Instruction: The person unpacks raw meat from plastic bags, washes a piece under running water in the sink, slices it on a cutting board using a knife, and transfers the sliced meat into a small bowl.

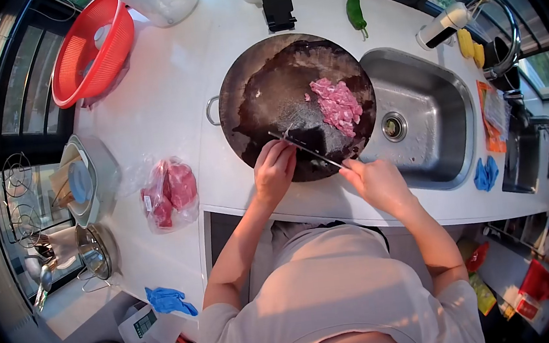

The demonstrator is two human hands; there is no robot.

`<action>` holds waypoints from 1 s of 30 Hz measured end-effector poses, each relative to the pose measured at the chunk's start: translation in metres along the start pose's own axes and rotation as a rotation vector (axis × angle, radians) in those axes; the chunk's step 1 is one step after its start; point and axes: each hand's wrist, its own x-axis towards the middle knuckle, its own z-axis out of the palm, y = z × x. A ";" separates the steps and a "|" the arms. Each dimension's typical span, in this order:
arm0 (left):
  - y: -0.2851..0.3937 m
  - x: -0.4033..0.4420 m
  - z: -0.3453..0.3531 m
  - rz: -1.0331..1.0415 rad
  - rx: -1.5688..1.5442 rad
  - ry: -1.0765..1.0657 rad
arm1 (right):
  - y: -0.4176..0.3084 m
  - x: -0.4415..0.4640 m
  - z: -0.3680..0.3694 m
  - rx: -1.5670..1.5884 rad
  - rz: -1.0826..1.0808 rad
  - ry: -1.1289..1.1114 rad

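Note:
My right hand (376, 184) is wrapped round the handle of a kitchen knife (318, 155), whose thin blade slants up and left over a round, dark cutting board (251, 73). At the board's near edge, my left hand (274, 170) is closed, fingertips together right beside the blade. Whatever those fingers pinch, if anything, is hidden. A heap of chopped pink meat (338, 106) lies on the right part of the board, beyond the knife. The board looks wet in patches and has a metal ring handle (212, 111) on its left side.
A steel sink (430, 155) adjoins the board on the right. Bagged raw meat (171, 192) lies to the left. Behind are a green pepper (355, 12), a black stand (278, 9) and a red basket (102, 62). Blue gloves (486, 174) rest right of the sink.

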 end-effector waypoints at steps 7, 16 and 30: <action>-0.004 0.001 -0.001 -0.052 -0.058 -0.068 | -0.009 0.003 0.005 -0.024 0.019 -0.039; -0.011 0.001 0.004 -0.083 -0.083 -0.094 | -0.053 0.089 0.039 0.032 -0.038 0.017; -0.007 0.003 0.000 -0.049 -0.070 -0.027 | 0.052 0.009 -0.011 0.439 0.349 0.005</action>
